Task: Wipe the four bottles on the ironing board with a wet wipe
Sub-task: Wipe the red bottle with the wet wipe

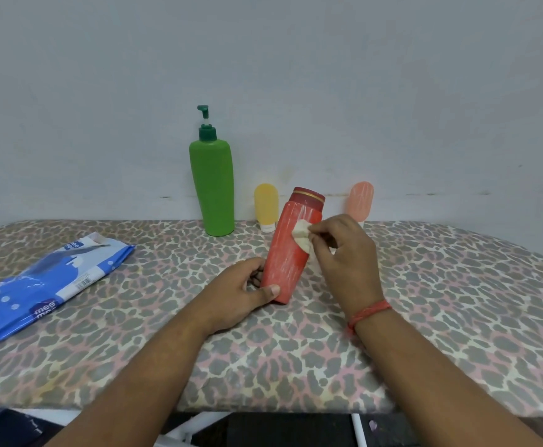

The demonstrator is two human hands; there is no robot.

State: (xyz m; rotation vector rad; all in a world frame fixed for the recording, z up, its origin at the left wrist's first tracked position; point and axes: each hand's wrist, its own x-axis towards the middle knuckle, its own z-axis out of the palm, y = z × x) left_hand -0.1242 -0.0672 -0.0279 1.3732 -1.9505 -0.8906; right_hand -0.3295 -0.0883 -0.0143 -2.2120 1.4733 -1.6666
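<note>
My left hand (241, 293) grips the base of a red bottle (288, 253) with a dark red cap, tilted away from me above the ironing board (134, 350). A crumpled white wet wipe (303, 237) is pinched by my right hand (344, 253) and lies against the bottle's upper right side. At the board's far edge by the wall stand a tall green pump bottle (212, 185), a small yellow bottle (266, 206) and a small pink bottle (360, 200), which is partly hidden by my right hand.
A blue and white wet wipe pack (47, 282) lies on the left of the leopard-print board. A grey wall (296, 75) runs directly behind the bottles. The board's front edge crosses the bottom of the view, with a white frame (359, 430) below it.
</note>
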